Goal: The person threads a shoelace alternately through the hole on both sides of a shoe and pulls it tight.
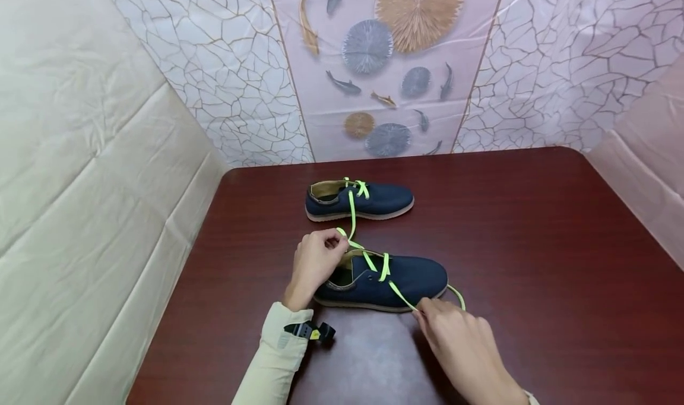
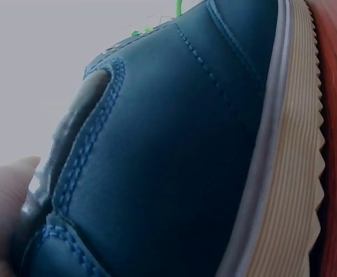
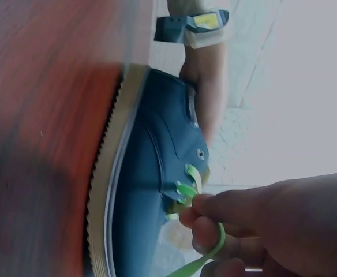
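The nearer navy shoe [image 1: 417, 277] stands upright on the table, its toe to the right. Bright yellow-green shoelace [image 1: 385, 267] crosses its front eyelets. Over the heel opening, my left hand [image 1: 315, 262] pinches one length of the lace between thumb and finger. Only part of the left thumb [image 2: 7, 196] shows in the left wrist view, beside the shoe's collar. In front of the shoe, my right hand [image 1: 462, 339] holds the lace's other length, drawn out from a near-side eyelet. The right wrist view shows that lace [image 3: 194, 265] running through the right fingers. An eyelet [image 3: 201, 154] closer to the ankle has no lace through it.
A matching navy shoe [image 1: 387, 200] stands farther back, its own yellow-green lace hanging toward the nearer shoe. The dark red table [image 1: 534, 244] meets patterned cloth [image 1: 256, 96] at the back. A black strap device [image 1: 310, 331] sits on the left wrist.
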A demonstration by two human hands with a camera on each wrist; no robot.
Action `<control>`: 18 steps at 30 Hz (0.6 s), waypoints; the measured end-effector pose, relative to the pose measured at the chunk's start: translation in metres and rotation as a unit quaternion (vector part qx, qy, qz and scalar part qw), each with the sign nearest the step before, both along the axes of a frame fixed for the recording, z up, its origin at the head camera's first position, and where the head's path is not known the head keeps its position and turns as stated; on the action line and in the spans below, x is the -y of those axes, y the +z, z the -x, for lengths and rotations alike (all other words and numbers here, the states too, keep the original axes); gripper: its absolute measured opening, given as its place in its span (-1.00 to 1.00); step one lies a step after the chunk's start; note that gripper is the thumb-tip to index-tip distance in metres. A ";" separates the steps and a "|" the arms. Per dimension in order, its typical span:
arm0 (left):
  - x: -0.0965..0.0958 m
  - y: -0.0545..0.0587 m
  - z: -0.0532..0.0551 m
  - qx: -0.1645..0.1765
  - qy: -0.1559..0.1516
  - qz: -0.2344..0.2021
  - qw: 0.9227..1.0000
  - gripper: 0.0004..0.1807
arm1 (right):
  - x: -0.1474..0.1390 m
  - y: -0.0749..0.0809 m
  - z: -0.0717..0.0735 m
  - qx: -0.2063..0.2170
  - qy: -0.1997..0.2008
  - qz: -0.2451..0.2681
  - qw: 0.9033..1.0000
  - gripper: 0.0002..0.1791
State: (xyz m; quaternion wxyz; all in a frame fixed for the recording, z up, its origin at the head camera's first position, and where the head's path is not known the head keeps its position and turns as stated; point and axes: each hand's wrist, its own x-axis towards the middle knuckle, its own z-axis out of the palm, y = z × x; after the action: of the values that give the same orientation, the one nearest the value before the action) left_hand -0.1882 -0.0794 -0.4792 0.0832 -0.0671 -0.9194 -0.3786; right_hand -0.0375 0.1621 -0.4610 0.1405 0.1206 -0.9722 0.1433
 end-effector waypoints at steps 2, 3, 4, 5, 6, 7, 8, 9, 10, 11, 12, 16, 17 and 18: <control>0.004 -0.001 -0.001 -0.002 -0.002 0.000 1.000 -0.83 | -0.004 0.001 -0.001 -0.001 -0.002 0.008 1.000 -0.75; 0.006 -0.002 -0.001 -0.003 -0.004 0.000 1.000 -0.82 | -0.007 0.001 -0.001 -0.005 -0.004 0.011 1.000 -0.77; 0.005 -0.003 0.000 -0.004 -0.009 0.000 1.000 -0.81 | -0.011 0.001 -0.003 -0.011 -0.009 0.013 1.000 -0.79; 0.004 -0.004 0.000 -0.006 -0.010 0.000 1.000 -0.80 | -0.016 0.000 -0.005 -0.021 -0.012 0.015 1.000 -0.81; 0.004 -0.004 0.000 -0.009 -0.008 0.000 1.000 -0.79 | -0.020 0.000 -0.006 -0.036 -0.011 0.017 0.999 -0.83; 0.003 -0.005 0.000 -0.013 -0.006 0.000 1.000 -0.78 | -0.024 0.000 -0.007 -0.051 -0.010 0.020 0.998 -0.84; 0.003 -0.005 0.000 -0.018 -0.001 -0.001 1.000 -0.77 | -0.029 0.000 -0.008 -0.066 -0.008 0.025 0.997 -0.87; 0.003 -0.005 0.000 -0.023 0.003 -0.002 1.000 -0.78 | -0.033 0.001 -0.008 -0.081 -0.007 0.032 0.996 -0.89; 0.003 -0.005 0.001 -0.028 0.006 -0.004 1.000 -0.78 | -0.038 0.001 -0.008 -0.092 -0.009 0.040 0.995 -0.89; 0.003 -0.006 0.001 -0.032 0.009 -0.005 0.999 -0.79 | -0.042 0.002 -0.008 -0.100 -0.012 0.048 0.994 -0.87; 0.003 -0.006 0.001 -0.035 0.010 -0.007 0.999 -0.79 | -0.047 0.004 -0.008 -0.100 -0.018 0.056 0.993 -0.85; 0.004 -0.007 0.000 -0.032 0.010 -0.009 0.999 -0.78 | -0.065 0.006 -0.008 -0.092 -0.058 0.055 0.993 -0.90; 0.004 -0.006 0.000 -0.032 0.009 -0.010 0.999 -0.78 | -0.070 0.007 -0.009 -0.083 -0.070 0.052 0.993 -0.93; 0.003 -0.005 0.000 -0.032 0.008 -0.009 0.999 -0.78 | -0.075 0.007 -0.010 -0.071 -0.083 0.050 0.993 -0.94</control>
State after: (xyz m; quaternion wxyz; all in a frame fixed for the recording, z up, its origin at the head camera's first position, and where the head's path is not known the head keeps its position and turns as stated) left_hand -0.1884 -0.0827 -0.4845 0.1166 -0.0714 -0.9131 -0.3842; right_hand -0.0279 0.2376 -0.4540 0.2268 0.0421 -0.9579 0.1710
